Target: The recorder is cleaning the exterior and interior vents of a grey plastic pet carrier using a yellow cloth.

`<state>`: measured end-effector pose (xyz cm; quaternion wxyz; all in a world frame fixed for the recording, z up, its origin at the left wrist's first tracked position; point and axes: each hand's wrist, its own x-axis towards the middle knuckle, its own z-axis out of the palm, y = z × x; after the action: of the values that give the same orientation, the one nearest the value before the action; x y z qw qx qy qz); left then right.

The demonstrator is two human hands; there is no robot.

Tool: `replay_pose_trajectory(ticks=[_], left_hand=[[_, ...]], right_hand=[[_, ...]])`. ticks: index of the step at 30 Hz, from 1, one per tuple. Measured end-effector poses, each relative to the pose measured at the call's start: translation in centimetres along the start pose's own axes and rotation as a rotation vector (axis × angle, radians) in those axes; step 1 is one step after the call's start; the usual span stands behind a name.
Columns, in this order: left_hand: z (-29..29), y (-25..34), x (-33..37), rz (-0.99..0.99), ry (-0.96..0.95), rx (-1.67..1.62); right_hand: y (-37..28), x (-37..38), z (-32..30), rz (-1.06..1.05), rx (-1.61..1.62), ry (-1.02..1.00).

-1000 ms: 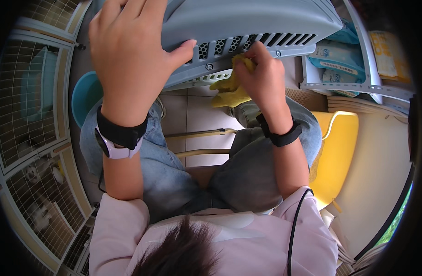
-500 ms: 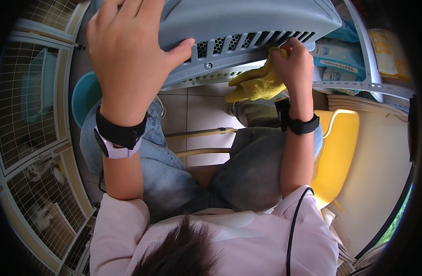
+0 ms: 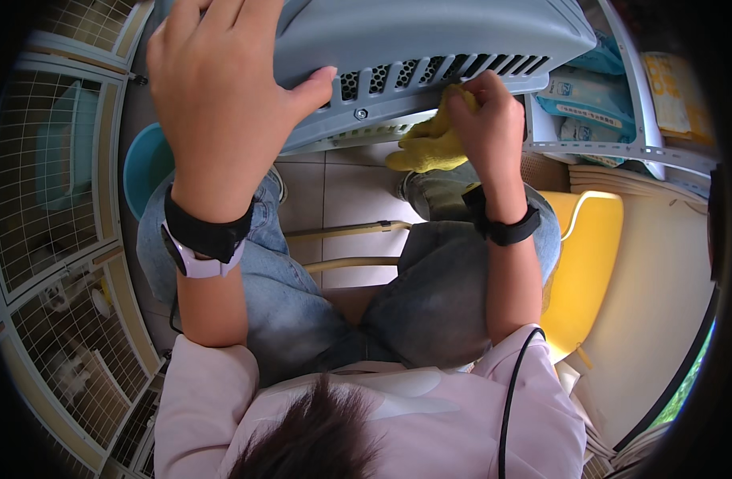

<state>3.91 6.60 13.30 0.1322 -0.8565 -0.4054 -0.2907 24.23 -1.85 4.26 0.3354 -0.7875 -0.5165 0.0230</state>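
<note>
Here, head view, yellow cloth (image 3: 430,150): trailed down and left from the right hand's (image 3: 489,116) grip, long axis slanting, below the grey casing's (image 3: 430,32) slots (image 3: 406,73).
Right hand: pinched the cloth, the nearer hand.
Left hand (image 3: 222,104): thumb rested on the casing; fingertips cropped, grip unreadable.

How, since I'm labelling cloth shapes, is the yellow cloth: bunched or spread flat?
Bunched: the right hand grips the yellow cloth near its top, and the rest hangs in loose folds.
</note>
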Motion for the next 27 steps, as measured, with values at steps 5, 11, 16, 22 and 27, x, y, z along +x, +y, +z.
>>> replay_pose_trajectory(ticks=[5, 11, 16, 22, 27], left_hand=[[-0.1, -0.2, -0.1, 0.007, -0.007, -0.052], [0.3, -0.6, -0.1, 0.063, 0.085, -0.089], [0.4, -0.5, -0.2, 0.069, 0.084, -0.085], [0.4, -0.6, -0.2, 0.078, 0.095, -0.096], [0.7, -0.5, -0.2, 0.052, 0.074, -0.083]], right_hand=[[-2.0, -1.5, 1.6, -0.101, 0.122, -0.023], [-3.5, -2.7, 3.5, -0.225, 0.291, -0.08], [-4.2, -3.3, 4.1, -0.249, 0.299, -0.097], [-4.2, -3.0, 3.7, -0.251, 0.297, -0.089], [-3.7, -2.8, 3.4, -0.226, 0.214, -0.044]])
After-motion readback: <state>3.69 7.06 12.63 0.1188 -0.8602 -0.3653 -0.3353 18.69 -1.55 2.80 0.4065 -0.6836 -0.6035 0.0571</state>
